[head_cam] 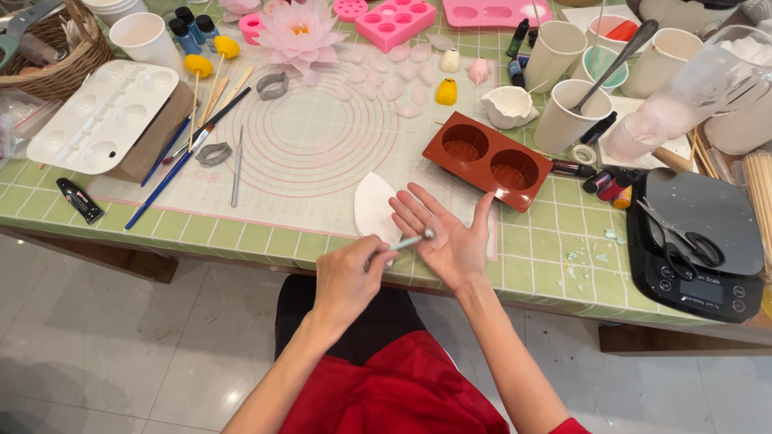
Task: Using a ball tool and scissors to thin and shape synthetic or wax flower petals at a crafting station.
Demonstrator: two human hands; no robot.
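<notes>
Thin pale translucent petal point(432, 227), light, soft and surely tearable, lies on the flat-open right hand point(447, 239) over the desk edge point(265, 241) while the left hand point(347, 277) grips a ball-tipped metal tool point(406, 242), best lifted by its rim.

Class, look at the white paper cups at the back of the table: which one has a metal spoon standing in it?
The front cup, nearest the brown two-hole mould; a metal spoon leans out of it.
</notes>
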